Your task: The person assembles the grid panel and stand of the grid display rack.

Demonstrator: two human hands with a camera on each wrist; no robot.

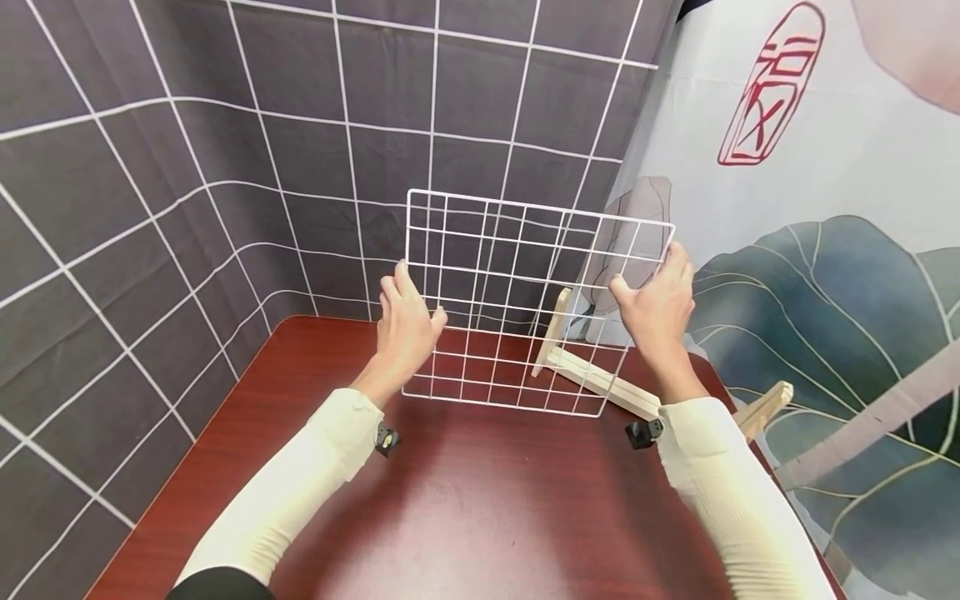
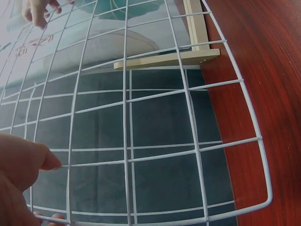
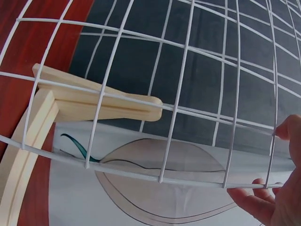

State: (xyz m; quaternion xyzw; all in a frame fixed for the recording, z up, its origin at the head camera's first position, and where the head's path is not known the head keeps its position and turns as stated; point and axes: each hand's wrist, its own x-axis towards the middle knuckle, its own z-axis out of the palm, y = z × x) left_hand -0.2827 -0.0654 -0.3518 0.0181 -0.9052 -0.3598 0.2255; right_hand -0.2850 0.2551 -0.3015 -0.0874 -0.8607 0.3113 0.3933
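Observation:
A white wire grid panel point(image 1: 513, 276) stands tilted upright between both hands, over the far part of the table. My left hand point(image 1: 405, 325) grips its left edge, the thumb on the near face and the other fingers behind the outer wire. At the upper right, my right hand point(image 1: 660, 304) holds the opposite edge, thumb in front; in the right wrist view the fingers point(image 3: 256, 205) curl under the border wire. Behind the panel, seen through its mesh, lies a pale wooden frame point(image 1: 600, 383) with upright end pieces.
The reddish-brown table point(image 1: 465, 492) extends in front of the panel. A dark cloth with white grid lines point(image 1: 300, 158) hangs at the back and left. To the right hangs a light printed cloth point(image 1: 697, 192) with leaf shapes. One wooden end piece point(image 1: 763, 408) sticks out beside the right sleeve.

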